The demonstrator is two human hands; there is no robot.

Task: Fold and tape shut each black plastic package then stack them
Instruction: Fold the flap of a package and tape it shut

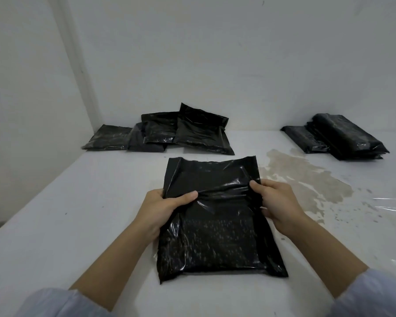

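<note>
Gleaming black package [215, 225], flap unfolded, wrinkled.

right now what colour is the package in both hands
Glossy black, seen in the head view: the package gripped by the left hand and right hand.

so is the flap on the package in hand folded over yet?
Not yet. The package has its top flap spread flat away from the person; left hand and right hand grip its sides.

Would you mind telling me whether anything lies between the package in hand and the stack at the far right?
Nothing visible does. The package is held by both hands, and only bare table, stained, lies between it and the stack.
</note>
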